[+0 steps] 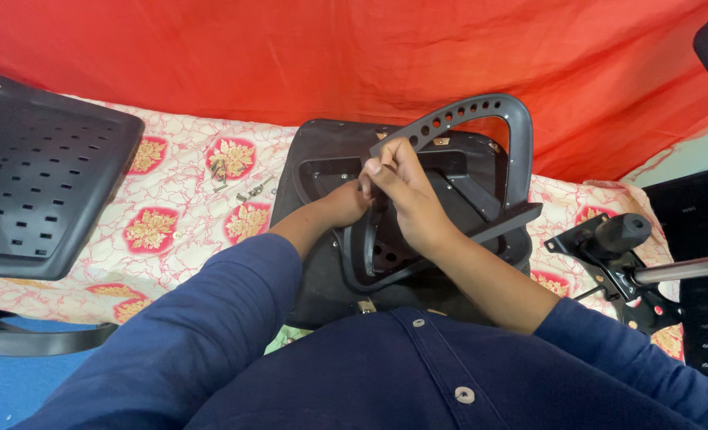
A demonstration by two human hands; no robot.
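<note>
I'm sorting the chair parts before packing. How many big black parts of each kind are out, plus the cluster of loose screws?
Seat pan: 1
Perforated back panel: 1
Armrest frames, one upright, one under the hands: 2
Tilt mechanism with lever: 1
Screw cluster: 1
Total: 6

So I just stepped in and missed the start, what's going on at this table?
A person in a dark blue shirt works on an upturned black chair seat base lying on a floral cloth. Both hands meet at a black perforated armrest frame standing on it: the right hand pinches near its upper bar, the left hand beside it. Loose bolts, a chair backrest and a tilt mechanism lie around.
</note>
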